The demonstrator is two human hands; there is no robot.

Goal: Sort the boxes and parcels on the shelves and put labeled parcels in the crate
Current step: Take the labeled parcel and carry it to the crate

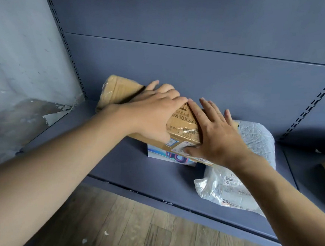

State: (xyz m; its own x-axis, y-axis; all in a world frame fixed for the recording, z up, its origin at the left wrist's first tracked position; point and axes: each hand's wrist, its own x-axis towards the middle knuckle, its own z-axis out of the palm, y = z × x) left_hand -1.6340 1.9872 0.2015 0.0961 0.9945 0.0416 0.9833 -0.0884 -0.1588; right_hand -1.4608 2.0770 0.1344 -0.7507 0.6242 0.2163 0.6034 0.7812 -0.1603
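Forearms reach in from the bottom corners to a long cardboard box (184, 124), which lies over the shelf (135, 169) with its near-right end above a small printed box (172, 157) (resting or just lifted, I cannot tell). Its long axis runs from far left to near right. The left hand (154, 114) clamps the middle, fingers folded over the far edge. The right hand (216, 138) lies flat on the near-right end with its fingers straight and spread, the thumb against a white label (183, 146). Most of the length therefore extends left and away from the right hand, so a lift would probably balance on the left. A grey plastic parcel (252, 140) lies just beside it on the right.
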